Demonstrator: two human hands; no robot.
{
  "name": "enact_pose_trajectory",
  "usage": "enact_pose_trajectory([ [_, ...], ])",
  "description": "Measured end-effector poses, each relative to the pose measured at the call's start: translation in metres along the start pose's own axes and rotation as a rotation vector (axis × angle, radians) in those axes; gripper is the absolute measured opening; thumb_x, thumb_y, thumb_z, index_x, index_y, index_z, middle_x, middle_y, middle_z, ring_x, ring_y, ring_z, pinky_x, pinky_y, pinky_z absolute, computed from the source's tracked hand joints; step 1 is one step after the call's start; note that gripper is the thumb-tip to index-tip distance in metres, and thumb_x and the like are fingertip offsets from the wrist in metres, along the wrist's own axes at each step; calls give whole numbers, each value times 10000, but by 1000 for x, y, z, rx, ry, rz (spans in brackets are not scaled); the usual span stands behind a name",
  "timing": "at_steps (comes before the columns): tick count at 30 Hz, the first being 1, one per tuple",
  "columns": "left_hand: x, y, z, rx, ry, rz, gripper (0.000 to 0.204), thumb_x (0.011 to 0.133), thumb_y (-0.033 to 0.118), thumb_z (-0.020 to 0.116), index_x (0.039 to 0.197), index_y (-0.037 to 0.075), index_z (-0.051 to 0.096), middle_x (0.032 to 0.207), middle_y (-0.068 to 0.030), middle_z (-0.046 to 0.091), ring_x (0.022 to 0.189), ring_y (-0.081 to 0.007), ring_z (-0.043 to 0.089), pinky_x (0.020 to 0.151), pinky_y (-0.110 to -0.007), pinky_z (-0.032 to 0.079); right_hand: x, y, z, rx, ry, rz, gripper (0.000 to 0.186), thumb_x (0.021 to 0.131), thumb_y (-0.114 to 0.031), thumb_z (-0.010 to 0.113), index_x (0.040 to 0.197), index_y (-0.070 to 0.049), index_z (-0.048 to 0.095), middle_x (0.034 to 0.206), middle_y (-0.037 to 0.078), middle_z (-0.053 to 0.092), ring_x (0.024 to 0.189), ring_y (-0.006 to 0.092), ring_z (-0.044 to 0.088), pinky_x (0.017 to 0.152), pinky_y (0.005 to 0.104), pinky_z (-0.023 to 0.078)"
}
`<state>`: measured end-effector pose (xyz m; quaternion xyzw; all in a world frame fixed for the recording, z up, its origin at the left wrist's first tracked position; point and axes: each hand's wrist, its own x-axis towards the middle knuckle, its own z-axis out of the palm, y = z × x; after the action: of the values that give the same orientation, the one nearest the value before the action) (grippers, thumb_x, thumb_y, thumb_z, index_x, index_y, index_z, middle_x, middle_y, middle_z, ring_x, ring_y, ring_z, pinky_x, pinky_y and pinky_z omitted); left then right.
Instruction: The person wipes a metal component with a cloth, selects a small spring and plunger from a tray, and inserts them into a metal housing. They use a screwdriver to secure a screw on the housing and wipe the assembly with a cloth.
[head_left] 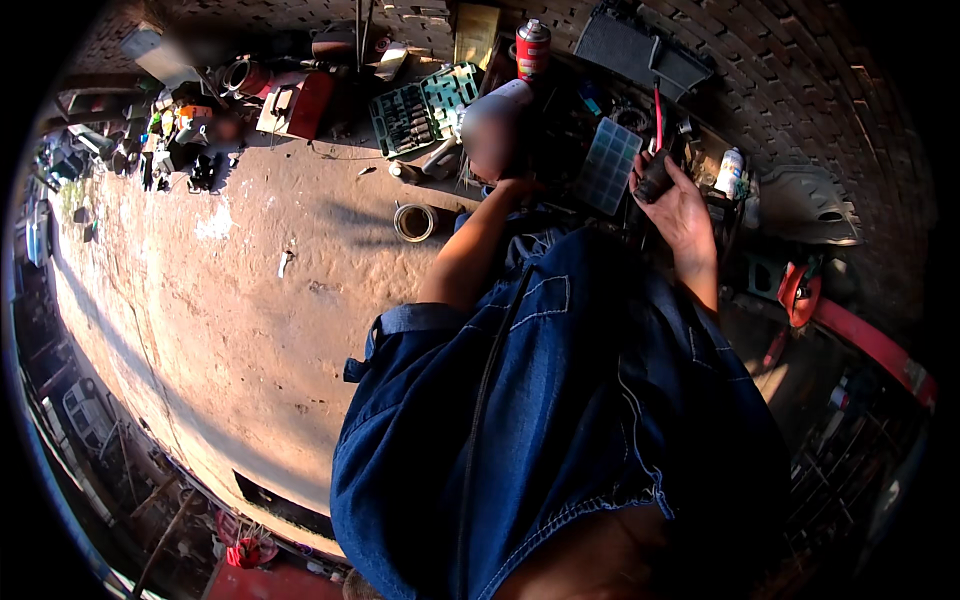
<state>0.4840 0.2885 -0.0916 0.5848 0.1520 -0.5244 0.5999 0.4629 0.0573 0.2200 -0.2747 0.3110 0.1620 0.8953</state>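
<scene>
Grip of the right hand (684, 212): palm turned upward, fingers and thumb curled round a dark, stubby piece (652, 182). The piece sat against the fingers, just right of a clear compartment box (608, 166); a red rod (658, 118) rose at its far end, join unclear. Left hand (517, 187): shaded, fingers largely hidden. From where I stood, I could not tell whether its grip was apart or clamped. Round tin (415, 223) noted left of that forearm; opened green tool case (400, 122) beyond the tin.
</scene>
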Motion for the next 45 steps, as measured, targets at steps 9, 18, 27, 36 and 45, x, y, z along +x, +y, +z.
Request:
enact_pose_trajectory([
  [9,-4,4,-3,-62,58,45,336,696,231,764,913,10,634,765,-70,630,635,-171,595,577,-284,498,-20,5,29,17,-262,-66,396,968,-152,413,1331,-1,363,1307,191,426,1263,290,388,1066,483,308],
  [18,-7,11,3,-93,75,86,296,699,216,757,870,7,637,740,-65,625,592,-168,581,544,-279,483,-31,26,38,-107,-345,-160,402,961,-133,438,1344,-45,352,1286,166,446,1236,273,417,1056,473,336],
  [27,-29,4,15,-290,185,316,258,702,201,750,828,5,639,716,-60,619,548,-166,567,511,-273,467,-66,35,32,-282,-263,-246,297,908,-62,536,1198,-47,474,1113,122,545,1063,243,554,935,465,481],
  [36,-126,-13,61,-482,272,220,233,725,178,734,815,-5,621,688,-69,610,554,-163,585,503,-266,472,-99,46,-5,-403,-271,-270,252,872,-54,598,1104,-80,504,1022,45,552,946,179,583,864,436,525],
  [45,-230,-131,63,-951,134,111,183,862,214,591,967,65,600,812,-70,604,735,-197,583,658,-316,494,-105,103,-64,-263,-113,15,153,863,-108,628,1007,-74,589,910,25,618,805,134,628,806,374,554],
])
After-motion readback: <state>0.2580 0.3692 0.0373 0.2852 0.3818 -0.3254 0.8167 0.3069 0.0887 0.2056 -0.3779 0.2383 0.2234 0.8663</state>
